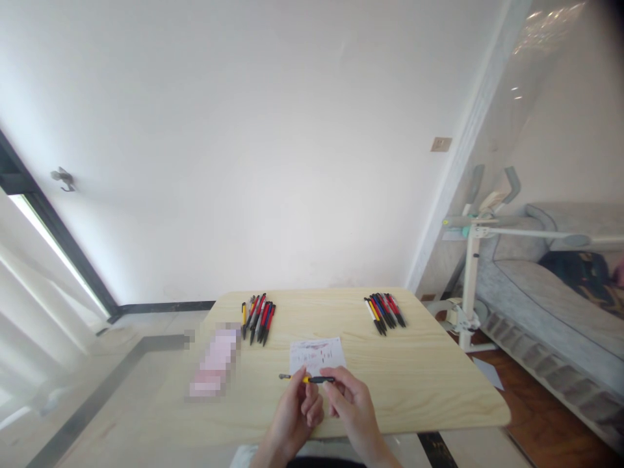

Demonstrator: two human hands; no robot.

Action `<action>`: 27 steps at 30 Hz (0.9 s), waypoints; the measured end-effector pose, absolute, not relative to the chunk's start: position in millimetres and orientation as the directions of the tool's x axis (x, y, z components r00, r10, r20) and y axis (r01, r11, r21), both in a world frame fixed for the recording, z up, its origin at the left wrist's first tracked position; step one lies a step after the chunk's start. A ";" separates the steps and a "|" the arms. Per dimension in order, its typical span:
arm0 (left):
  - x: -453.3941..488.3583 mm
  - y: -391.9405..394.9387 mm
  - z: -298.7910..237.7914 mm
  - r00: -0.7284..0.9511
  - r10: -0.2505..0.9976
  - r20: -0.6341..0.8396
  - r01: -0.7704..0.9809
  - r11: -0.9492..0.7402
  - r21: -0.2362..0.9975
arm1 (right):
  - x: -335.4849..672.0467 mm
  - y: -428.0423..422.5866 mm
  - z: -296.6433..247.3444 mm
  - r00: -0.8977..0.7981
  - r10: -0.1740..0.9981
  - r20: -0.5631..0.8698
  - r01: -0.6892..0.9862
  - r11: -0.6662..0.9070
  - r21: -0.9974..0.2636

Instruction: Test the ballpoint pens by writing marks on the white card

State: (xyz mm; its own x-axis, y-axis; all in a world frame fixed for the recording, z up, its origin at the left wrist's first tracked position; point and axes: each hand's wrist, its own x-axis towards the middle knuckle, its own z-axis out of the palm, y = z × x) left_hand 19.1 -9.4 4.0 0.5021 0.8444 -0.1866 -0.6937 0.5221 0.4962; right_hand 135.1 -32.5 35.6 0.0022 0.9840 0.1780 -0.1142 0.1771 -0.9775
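Above the near part of the table, a yellow and black pen (319,379) lies level between my two hands. My left hand (299,400) pinches its yellow part between thumb and fingers, and a small grey end sticks out on the left. My right hand (351,396) is closed around the black end. Whether the pen's parts are joined under my fingers I cannot tell. Just beyond my hands lies a white sheet of paper (316,351) with dark and reddish marks.
A group of several pens (258,318) lies at the table's back left, and another group of pens (385,313) at the back right. A pixelated pink item (214,364) is on the left. Beyond the wooden table (429,383) stand a wall, exercise machine (470,279) and grey sofa (526,286).
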 end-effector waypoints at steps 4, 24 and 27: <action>16.8 -11.0 4.4 0.497 0.846 -0.194 -0.704 0.524 0.480 | 134.2 -33.4 35.8 -0.003 0.980 0.200 -0.100 0.199 -0.975; 15.8 -11.6 3.3 0.523 0.831 -0.189 -0.711 0.548 0.440 | 139.2 -33.5 45.7 0.044 0.981 0.188 -0.062 0.191 -0.980; 16.0 -11.4 3.9 0.538 0.827 -0.164 -0.728 0.554 0.405 | 142.1 -33.5 47.1 0.057 0.980 0.190 -0.051 0.193 -0.980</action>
State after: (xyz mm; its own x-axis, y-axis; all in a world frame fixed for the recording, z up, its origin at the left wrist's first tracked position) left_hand 16.0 -11.4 3.9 0.5379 0.8270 -0.1636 -0.7279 0.5535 0.4047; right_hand 142.1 -33.5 47.1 0.0565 0.9801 0.1903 -0.0514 0.1933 -0.9798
